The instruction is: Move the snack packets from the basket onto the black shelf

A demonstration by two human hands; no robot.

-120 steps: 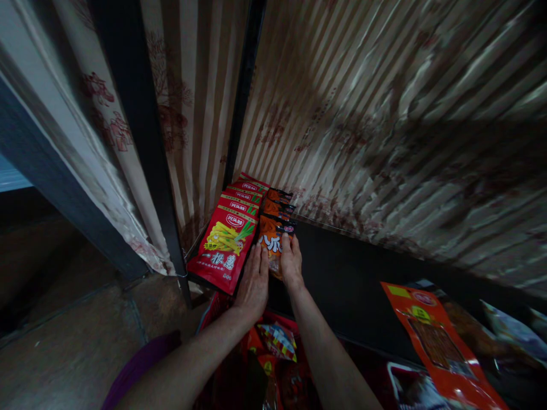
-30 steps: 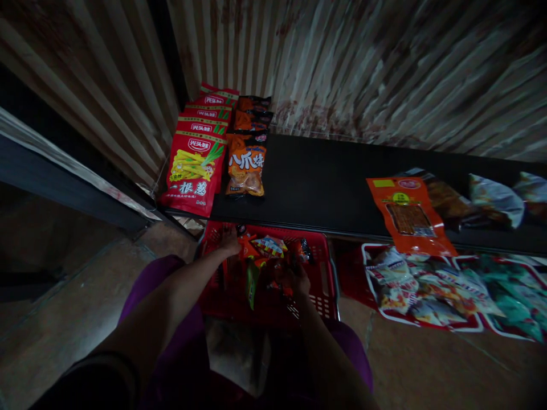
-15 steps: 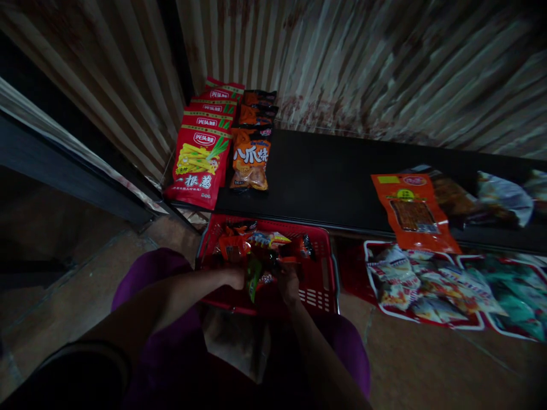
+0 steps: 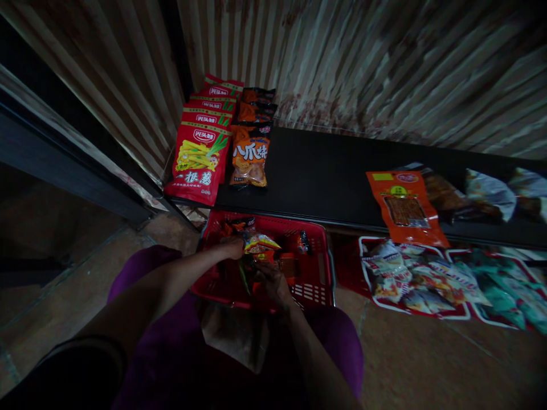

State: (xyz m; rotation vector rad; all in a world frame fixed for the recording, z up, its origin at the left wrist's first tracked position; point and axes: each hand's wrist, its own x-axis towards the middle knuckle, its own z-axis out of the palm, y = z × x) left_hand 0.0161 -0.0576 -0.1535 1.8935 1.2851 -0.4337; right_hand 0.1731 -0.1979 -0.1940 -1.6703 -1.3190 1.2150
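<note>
Both hands are inside a red plastic basket (image 4: 314, 230) between my knees. My left hand (image 4: 233, 249) is closed at the left end of a shiny snack bag (image 4: 261, 244) with a yellow edge. My right hand (image 4: 273, 283) is lower in the basket, its fingers curled beside an orange packet (image 4: 288, 265); what they grip is hidden in the dark. A green packet (image 4: 244, 278) stands on edge between the hands. Orange-and-black snack bags (image 4: 241, 225) lie at the basket's back left, with another dark bag (image 4: 304, 242) towards the right.
A black shelf (image 4: 316, 171) runs behind the basket. On it are red snack bags (image 4: 199, 162), orange snack bags (image 4: 250, 156) in a row, and a flat orange packet (image 4: 408, 208) overhanging the front edge. More baskets with white bags (image 4: 393, 273) and green bags (image 4: 499, 290) stand at right.
My left hand has moved up and slightly left, to the yellow-edged bag. My right hand has shifted left and a little down. The green packet now sits lower left, partly hidden.
</note>
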